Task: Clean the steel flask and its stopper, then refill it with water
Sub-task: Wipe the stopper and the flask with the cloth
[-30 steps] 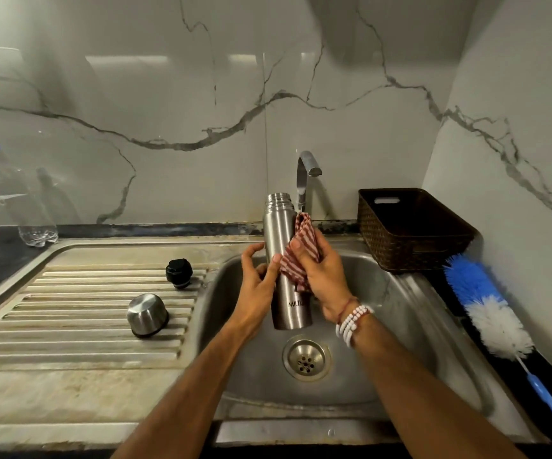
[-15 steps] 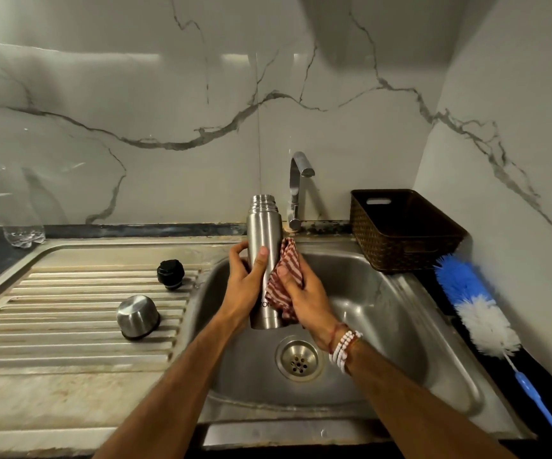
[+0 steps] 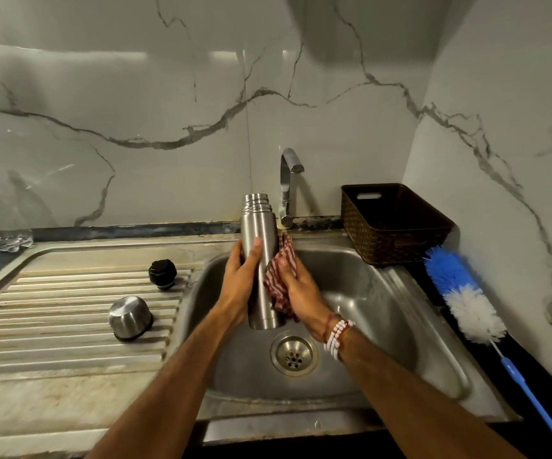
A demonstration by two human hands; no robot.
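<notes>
I hold the steel flask [image 3: 260, 226] upright over the sink basin [image 3: 383, 313], its mouth uncovered. My left hand [image 3: 239, 279] grips its body from the left. My right hand [image 3: 296, 293] presses a red-and-white striped cloth [image 3: 279, 276] against the flask's right side. The black stopper [image 3: 162, 273] stands on the ribbed draining board [image 3: 52, 313], and the steel cup lid [image 3: 130, 318] lies upside down nearer to me. The tap [image 3: 289, 180] behind the flask shows no running water.
A brown woven basket [image 3: 397, 226] sits right of the tap. A blue-and-white duster [image 3: 466, 299] with a blue handle lies along the right counter. A clear plastic bottle [image 3: 11, 238] stands at the far left. The drain [image 3: 294, 355] is below the flask.
My right hand has slid the cloth down the flask's side, from near its shoulder to its lower half. The view has shifted, moving the scene leftward in the frame.
</notes>
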